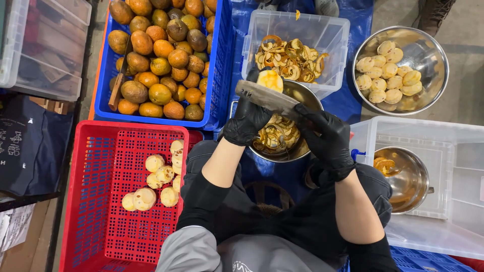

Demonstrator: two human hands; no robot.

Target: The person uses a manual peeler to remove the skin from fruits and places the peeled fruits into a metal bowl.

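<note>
Left hand [248, 120] grips fruit [270, 79] beside crowded bowl rim [313, 98].

A blue tarp [353, 95] covers the floor [466, 45], whose bare grey surface shows at the upper right. On the tarp stand a blue crate [219, 65] of orange-brown fruit, a clear plastic tub [330, 35] of peel curls, and a steel bowl [275, 153] of peels. A second steel bowl [436, 48] of peeled fruit sits at the tarp's edge. A red crate [101, 201] with peeled pieces stands lower left, a clear bin [454, 151] lower right.
</note>
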